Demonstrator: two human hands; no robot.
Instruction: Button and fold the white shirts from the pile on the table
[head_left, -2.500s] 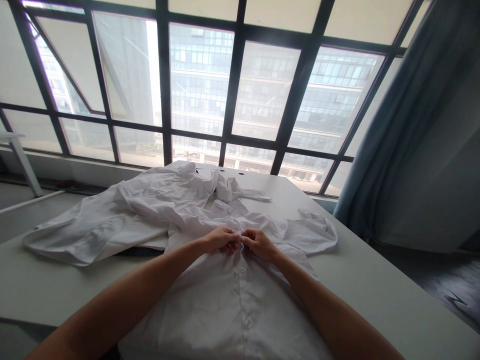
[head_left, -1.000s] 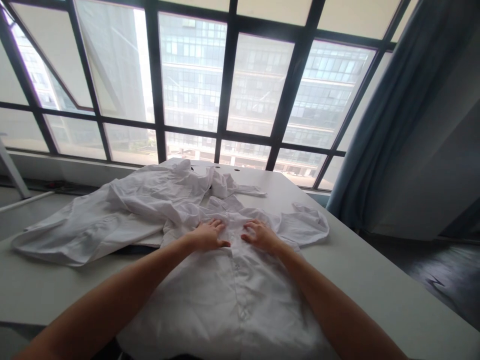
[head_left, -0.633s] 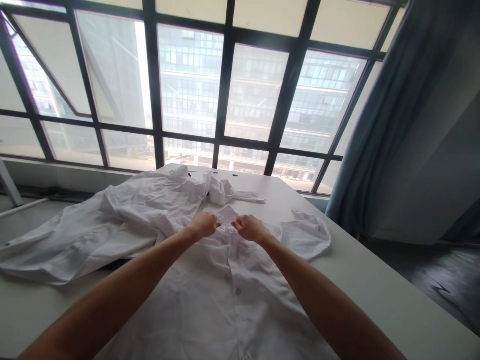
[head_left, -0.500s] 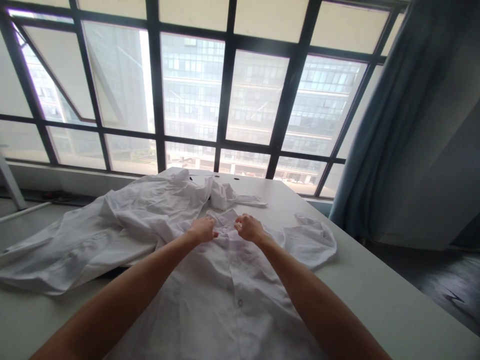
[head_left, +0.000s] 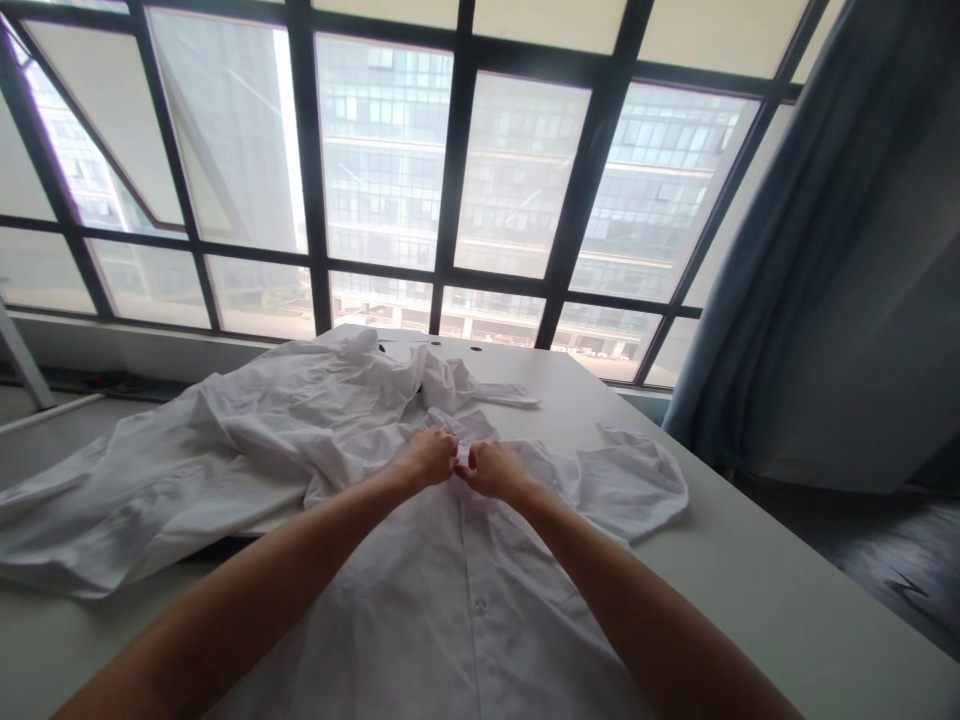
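Observation:
A white button-up shirt (head_left: 420,600) lies front side up before me, its collar (head_left: 474,426) pointing away towards the window. Just below the collar, my left hand (head_left: 433,456) and my right hand (head_left: 491,468) meet at the shirt's front placket. Both hands are closed, with thumbs and fingertips pinching the fabric near the top of the placket. Whatever button sits between the fingertips is hidden by them. Lower down the placket a button (head_left: 481,605) shows. One shirt sleeve (head_left: 634,485) spreads out to the right.
More crumpled white garments (head_left: 225,440) cover the table's left and far side. The white table (head_left: 705,570) has its right edge running diagonally. Behind it stands a large dark-framed window (head_left: 446,190). A blue-grey curtain (head_left: 757,270) hangs at the right.
My hands have come together at the placket below the collar, where they were apart before. Their fingers have closed on the fabric. The view has shifted slightly.

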